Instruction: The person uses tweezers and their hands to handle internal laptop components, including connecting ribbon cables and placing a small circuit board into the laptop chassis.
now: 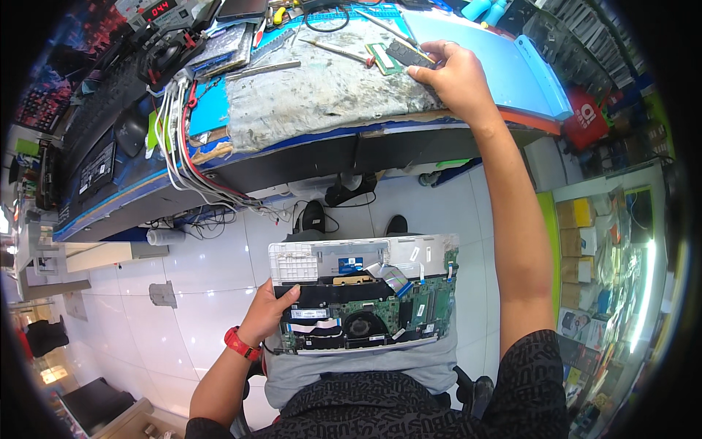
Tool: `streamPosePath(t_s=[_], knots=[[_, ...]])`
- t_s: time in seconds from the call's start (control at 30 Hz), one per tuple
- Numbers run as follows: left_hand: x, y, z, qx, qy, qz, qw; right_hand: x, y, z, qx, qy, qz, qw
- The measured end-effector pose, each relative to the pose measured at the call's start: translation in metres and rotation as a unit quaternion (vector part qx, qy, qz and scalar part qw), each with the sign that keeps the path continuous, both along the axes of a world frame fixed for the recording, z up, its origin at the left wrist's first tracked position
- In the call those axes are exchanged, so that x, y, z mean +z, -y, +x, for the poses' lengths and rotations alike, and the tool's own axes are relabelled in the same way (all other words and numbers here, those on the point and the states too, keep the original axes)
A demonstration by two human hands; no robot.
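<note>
An opened laptop base (395, 307) lies across my lap, its green circuit board, round black fan (358, 324) and ribbon cables showing. My left hand (272, 311) grips its left edge, thumb on top over the black battery strip; the other fingers are hidden beneath. Out over the workbench, my right hand (455, 79) pinches a dark flat rectangular piece (406, 53) between thumb and fingers. Just left of that piece is a green memory module (383, 60), touching or partly under it. A thin screwdriver (333, 50) lies on the worn grey mat (314, 102), its tip end hard to make out.
White and red cables (174, 135) hang over the bench's front edge at left. A mouse (130, 134) and keyboard (91, 121) sit farther left. Beyond my right hand is a light-blue sheet or case (504, 69). A glass-fronted cabinet (607, 271) stands at right.
</note>
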State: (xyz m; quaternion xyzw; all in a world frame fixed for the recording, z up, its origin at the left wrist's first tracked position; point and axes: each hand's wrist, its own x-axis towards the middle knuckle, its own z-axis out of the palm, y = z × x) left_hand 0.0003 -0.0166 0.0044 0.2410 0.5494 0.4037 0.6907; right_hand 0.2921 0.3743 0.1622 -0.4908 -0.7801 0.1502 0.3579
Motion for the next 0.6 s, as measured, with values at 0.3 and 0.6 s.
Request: streamPosePath(t_s=[0.3, 0.6], knots=[[0.004, -0.001, 0.002, 0.003, -0.017, 0.006, 1.000, -0.003, 0.000, 0.004, 0.021, -0.027, -0.035, 0.999], [0.003, 0.002, 0.006, -0.010, -0.147, 0.072, 0.986, 0.001, 0.077, 0.010, 0.007, -0.107, 0.149, 0.983]])
